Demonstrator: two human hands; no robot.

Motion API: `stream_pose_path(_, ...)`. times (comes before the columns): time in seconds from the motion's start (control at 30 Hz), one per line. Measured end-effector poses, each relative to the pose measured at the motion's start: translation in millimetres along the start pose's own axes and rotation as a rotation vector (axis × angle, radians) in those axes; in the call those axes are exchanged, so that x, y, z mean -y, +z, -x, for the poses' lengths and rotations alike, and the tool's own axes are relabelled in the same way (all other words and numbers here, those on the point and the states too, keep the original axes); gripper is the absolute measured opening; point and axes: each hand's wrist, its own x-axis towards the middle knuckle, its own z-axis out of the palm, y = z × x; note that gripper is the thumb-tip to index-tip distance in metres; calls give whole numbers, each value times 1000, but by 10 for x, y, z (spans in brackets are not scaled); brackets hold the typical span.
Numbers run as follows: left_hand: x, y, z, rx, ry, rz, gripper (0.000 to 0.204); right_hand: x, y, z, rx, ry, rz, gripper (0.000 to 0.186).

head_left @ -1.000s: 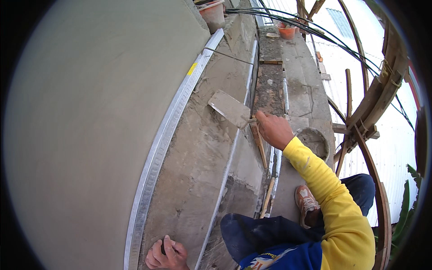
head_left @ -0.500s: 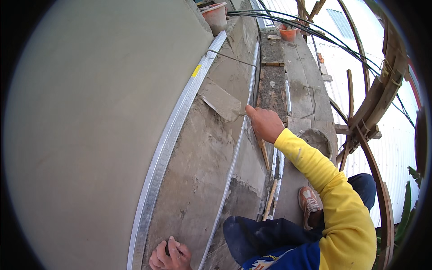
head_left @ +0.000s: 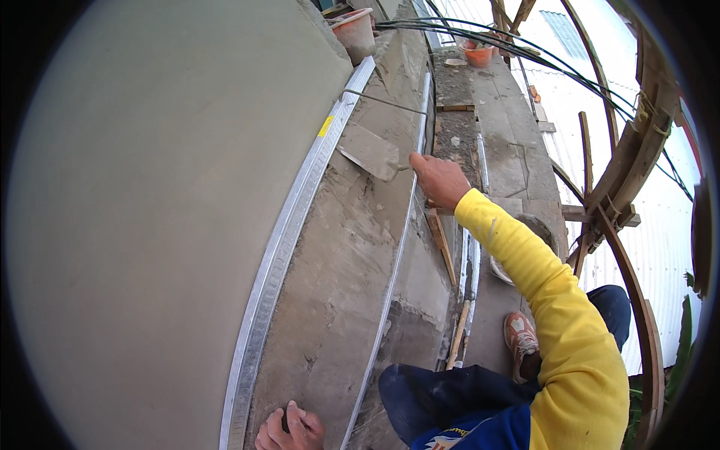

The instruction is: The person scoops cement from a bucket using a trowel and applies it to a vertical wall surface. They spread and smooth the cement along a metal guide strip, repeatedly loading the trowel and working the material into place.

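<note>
My right hand grips a flat metal trowel and presses its blade against the wet grey plaster band between two aluminium straightedges. The left straightedge runs along the smooth plastered wall; the right straightedge follows the ledge. My left hand rests low on the plaster band near the bottom edge, fingers curled against the surface; whether it holds anything I cannot tell. My right arm wears a yellow sleeve.
A mortar pan sits on the walkway beside my foot in an orange shoe. Wooden battens lie along the ledge. Orange buckets stand at the far end. Wooden scaffold poles and black cables border the right.
My right hand has carried the trowel farther away along the plaster band. My left hand has stayed in place at the bottom.
</note>
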Motion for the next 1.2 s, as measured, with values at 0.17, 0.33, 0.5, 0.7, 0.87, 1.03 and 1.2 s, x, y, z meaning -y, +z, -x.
stream_pose_path(0.17, -35, 8, -45, 11, -3, -2, 12, -172, 206, 338, 95, 90, -54, 25)
stream_pose_path(0.33, 6, 3, 0, -12, -10, -14, 12, 113, 487, 696, 119, 234, -636, 35)
stream_pose_path(0.5, -66, 23, -39, -15, -4, -1, 12, 681, 471, 752, 113, 125, -697, 33)
stream_pose_path(0.7, 0, -31, 0, -4, -15, -19, 11, 1081, 530, 1277, 65, 19, -743, 32)
stream_pose_path(0.87, -15, 48, 15, -19, -11, 35, 11, 1102, 563, 938, -88, 117, -526, 23)
stream_pose_path(1.03, 23, 31, 96, -5, -30, 46, 12, 1179, 703, 1537, 158, 110, -365, 22)
stream_pose_path(1.2, 50, 27, 84, -4, -12, 54, 12, 999, 246, 1183, -15, 110, -366, 22)
